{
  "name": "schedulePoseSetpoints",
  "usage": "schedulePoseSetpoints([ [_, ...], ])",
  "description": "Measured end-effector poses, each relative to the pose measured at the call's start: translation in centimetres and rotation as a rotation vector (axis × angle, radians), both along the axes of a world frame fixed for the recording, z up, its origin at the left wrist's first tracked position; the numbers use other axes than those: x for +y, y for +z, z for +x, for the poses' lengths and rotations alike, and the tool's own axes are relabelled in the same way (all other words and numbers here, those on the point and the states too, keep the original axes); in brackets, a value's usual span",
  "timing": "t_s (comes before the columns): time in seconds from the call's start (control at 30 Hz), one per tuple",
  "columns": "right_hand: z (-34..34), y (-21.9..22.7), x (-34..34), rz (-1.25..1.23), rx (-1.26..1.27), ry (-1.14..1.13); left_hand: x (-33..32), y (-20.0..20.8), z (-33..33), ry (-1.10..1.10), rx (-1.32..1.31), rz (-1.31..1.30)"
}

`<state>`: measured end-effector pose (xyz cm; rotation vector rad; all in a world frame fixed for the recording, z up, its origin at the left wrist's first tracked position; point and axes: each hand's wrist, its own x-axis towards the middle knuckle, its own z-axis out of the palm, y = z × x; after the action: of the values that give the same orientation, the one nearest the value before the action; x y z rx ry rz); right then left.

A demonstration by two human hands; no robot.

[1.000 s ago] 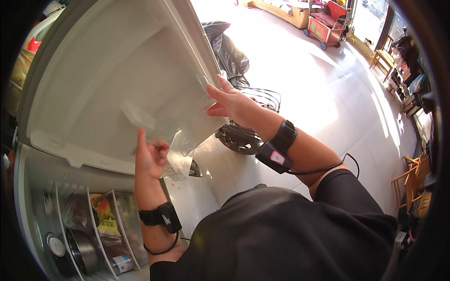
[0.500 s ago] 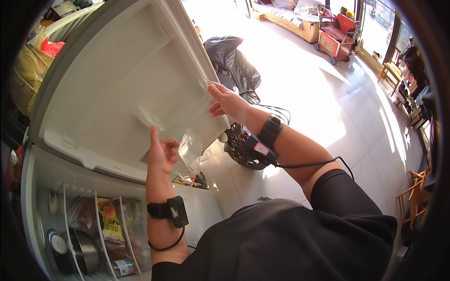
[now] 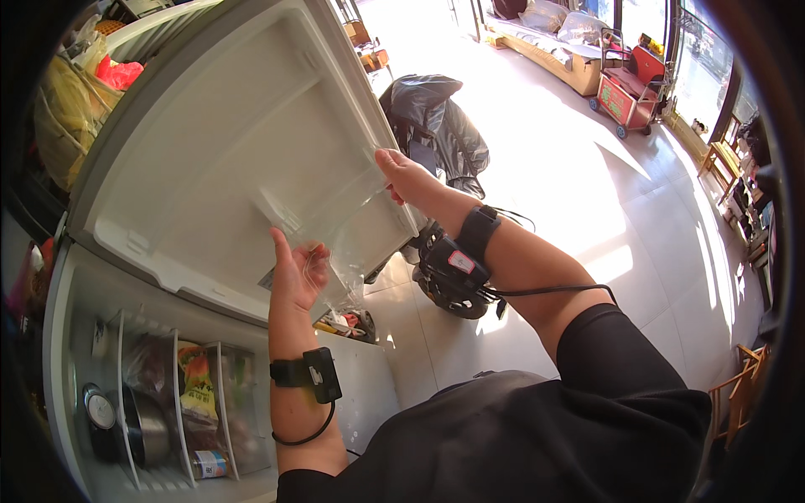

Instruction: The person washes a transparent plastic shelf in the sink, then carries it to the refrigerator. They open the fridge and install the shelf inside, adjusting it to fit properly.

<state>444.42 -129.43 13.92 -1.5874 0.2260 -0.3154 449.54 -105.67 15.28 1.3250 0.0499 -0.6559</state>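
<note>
Two ends pinched, your left hand (image 3: 298,272) and right hand (image 3: 407,178) clamp that clear plastic piece (image 3: 342,210) before the open fridge door (image 3: 193,168), likely light, stiff, slippery, crackable, so grip its left and right edges.

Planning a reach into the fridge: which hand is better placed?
Probably the left hand: it is nearer the open compartment, while the right hand is by the door's outer edge. Both appear to hold clear plastic.

Red wheeled cart (image 3: 622,99) near windows (image 3: 704,63) — yellowish bag (image 3: 69,117) upper left — wooden chair (image 3: 723,159) right.
</note>
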Motion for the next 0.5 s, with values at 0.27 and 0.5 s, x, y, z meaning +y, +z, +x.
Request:
schedulePoseSetpoints([
  [0.27, -0.2, 0.3, 0.4, 0.078, -0.029, -0.027, 1.3, -1.4, 0.9, -0.065, -0.148, 0.017],
  [0.5, 0.1, -0.2, 0.6, 0.224, 0.057, -0.058, 1.0, -2.5, 1.0, -0.106, -0.164, 0.026],
])
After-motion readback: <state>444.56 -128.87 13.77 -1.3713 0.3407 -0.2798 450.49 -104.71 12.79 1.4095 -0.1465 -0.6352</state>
